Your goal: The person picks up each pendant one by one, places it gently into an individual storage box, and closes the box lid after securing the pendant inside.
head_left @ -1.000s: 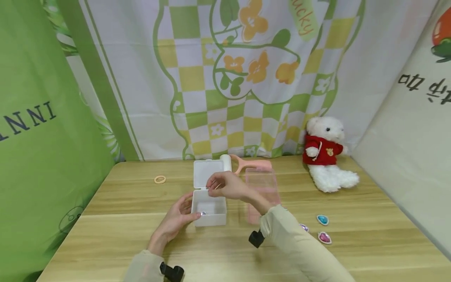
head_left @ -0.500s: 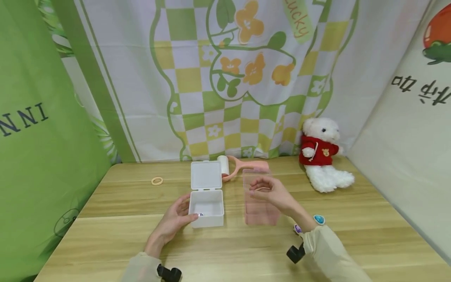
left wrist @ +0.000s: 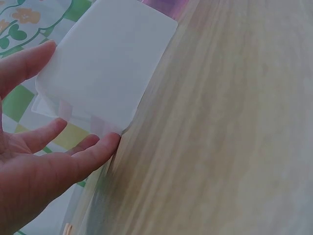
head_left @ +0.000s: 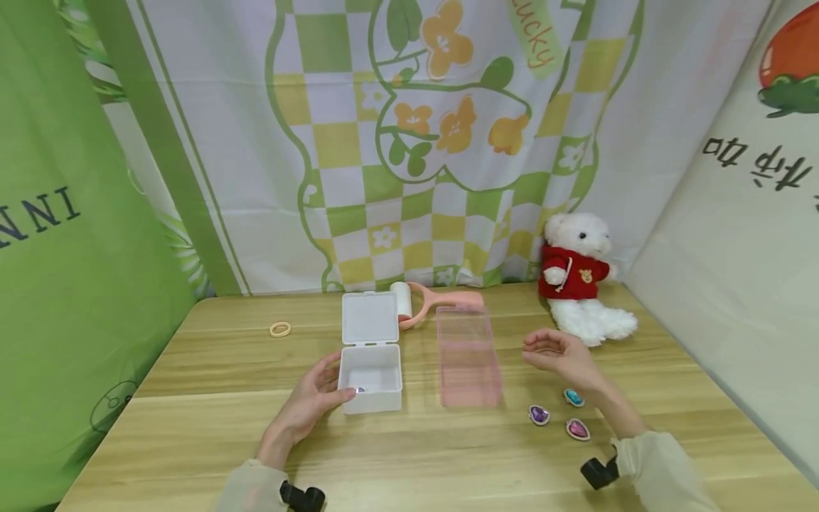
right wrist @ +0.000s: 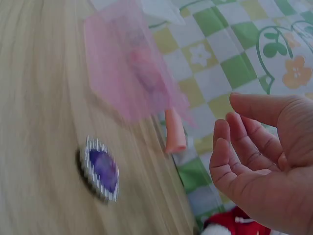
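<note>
A white plastic box (head_left: 372, 402) stands on the table with its hinged lid (head_left: 370, 318) tipped back. My left hand (head_left: 308, 404) holds the box at its left side, thumb over the front corner and fingers along the side; the left wrist view shows the thumb and fingertips at the wall of the box (left wrist: 110, 58). A small gem (head_left: 360, 390) lies inside, partly hidden by the front rim. Over the right part of the table hovers my empty right hand (head_left: 566, 359), fingers loosely bent. Nearest below it are a blue gem (head_left: 574, 397), a purple gem (head_left: 539, 414) and a pink gem (head_left: 577, 429).
Between the hands an open pink see-through box (head_left: 470, 377) lies on the table. Behind it is a lint roller with a peach handle (head_left: 457, 299). A yellow ring (head_left: 280, 329) lies at the back left. A white plush bear in red (head_left: 579, 274) sits at the back right.
From over the white box, my right hand has swung right, past the pink box, toward the gems. My left hand has stayed on the white box. The view has shifted slightly.
</note>
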Available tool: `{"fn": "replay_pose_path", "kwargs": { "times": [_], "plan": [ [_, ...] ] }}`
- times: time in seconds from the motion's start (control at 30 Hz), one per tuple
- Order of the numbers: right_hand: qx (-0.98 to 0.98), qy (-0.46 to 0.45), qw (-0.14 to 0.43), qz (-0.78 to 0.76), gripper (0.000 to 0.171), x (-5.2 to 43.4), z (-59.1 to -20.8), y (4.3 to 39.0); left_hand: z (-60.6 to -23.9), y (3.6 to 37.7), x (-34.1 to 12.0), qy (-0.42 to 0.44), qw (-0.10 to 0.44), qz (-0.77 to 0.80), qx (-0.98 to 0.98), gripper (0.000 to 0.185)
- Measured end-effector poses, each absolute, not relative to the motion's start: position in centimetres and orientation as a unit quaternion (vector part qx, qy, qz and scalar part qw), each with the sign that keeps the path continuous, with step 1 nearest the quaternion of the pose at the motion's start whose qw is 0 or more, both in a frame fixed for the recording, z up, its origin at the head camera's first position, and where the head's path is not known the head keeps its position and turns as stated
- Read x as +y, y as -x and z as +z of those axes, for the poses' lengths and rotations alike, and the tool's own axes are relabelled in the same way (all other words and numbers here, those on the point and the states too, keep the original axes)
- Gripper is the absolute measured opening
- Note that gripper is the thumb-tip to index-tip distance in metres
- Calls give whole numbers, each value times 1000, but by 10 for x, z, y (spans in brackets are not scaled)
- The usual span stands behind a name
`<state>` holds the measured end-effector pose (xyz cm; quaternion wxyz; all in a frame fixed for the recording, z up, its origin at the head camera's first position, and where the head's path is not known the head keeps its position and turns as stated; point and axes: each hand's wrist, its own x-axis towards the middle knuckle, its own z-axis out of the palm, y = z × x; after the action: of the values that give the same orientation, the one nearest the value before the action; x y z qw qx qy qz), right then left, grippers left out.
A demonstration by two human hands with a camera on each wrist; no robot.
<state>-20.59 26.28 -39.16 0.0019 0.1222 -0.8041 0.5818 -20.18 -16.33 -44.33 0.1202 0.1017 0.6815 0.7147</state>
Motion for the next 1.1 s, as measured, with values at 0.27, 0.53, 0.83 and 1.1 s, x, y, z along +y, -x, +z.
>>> {"fn": "replay_pose_path", "kwargs": {
  "times": [0.27, 0.53, 0.83, 1.1],
  "plan": [
    [-851, -84, 27, 518, 31, 309, -408, 193, -444, 202, -162, -97, 122, 718, 678, 77],
    [-868, -25, 0, 497, 39, 341, -428, 183, -442, 201, -162, -92, 124, 722, 674, 79],
    [-862, -17, -17, 506, 44, 344, -435, 180, -442, 200, -163, -92, 130, 728, 667, 79],
    [-901, -17, -31, 432, 44, 344, -438, 183, -441, 201, -163, -95, 129, 729, 666, 80]
  ]
}}
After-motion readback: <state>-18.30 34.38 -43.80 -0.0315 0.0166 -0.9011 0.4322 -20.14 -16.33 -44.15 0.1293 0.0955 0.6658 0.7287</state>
